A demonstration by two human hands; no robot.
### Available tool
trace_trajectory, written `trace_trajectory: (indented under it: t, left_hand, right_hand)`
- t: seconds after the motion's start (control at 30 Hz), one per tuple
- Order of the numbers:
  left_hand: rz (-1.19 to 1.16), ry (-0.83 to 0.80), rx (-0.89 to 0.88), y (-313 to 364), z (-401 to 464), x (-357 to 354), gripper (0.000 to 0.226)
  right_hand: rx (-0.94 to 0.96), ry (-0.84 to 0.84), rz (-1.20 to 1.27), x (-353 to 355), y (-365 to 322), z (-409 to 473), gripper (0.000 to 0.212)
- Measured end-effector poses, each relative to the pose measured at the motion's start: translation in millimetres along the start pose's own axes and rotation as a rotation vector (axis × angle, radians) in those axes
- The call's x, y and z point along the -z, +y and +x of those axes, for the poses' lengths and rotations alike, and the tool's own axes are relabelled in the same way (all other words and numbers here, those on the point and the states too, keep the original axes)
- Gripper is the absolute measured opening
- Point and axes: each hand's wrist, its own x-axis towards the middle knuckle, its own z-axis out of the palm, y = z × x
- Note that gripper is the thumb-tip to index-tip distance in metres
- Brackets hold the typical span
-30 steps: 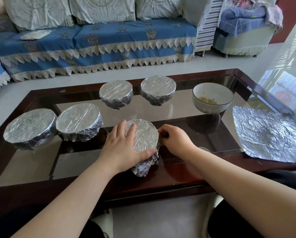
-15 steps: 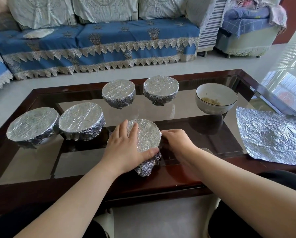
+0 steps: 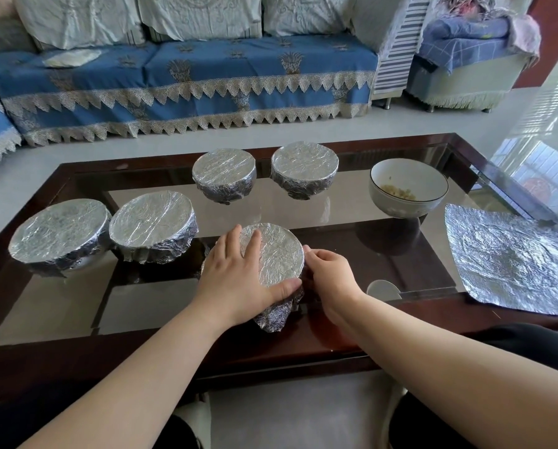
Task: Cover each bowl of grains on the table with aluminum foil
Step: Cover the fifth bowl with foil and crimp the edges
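A foil-covered bowl [image 3: 276, 254] stands near the front of the glass table [image 3: 335, 218]. My left hand [image 3: 238, 280] lies flat on its top, thumb hooked over the near rim. My right hand [image 3: 332, 277] presses the foil against the bowl's right side, fingers curled. Several other foil-covered bowls stand behind: two at the left [image 3: 57, 234] [image 3: 153, 225] and two at the back [image 3: 224, 171] [image 3: 305, 166]. An uncovered white bowl with grains [image 3: 408, 187] sits at the right. A loose crumpled foil sheet [image 3: 510, 257] lies flat at the right edge.
A small white disc [image 3: 382, 290] lies on the glass just right of my right wrist. The table has a dark wooden frame [image 3: 271, 348]. A blue sofa [image 3: 187, 82] and an armchair [image 3: 465, 66] stand beyond it on a pale tiled floor.
The view has shifted slightly. My hands stay on the near bowl; my right fingers have slid along the foil at its right side.
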Motion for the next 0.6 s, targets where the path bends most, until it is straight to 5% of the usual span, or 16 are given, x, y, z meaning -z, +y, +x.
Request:
trace_trajectory:
  t: [0.6]
  left_hand:
    - [-0.013, 0.033, 0.014, 1, -1, -2, 0.129]
  right_hand:
    - [0.132, 0.087, -0.214, -8, 6, 16, 0.020]
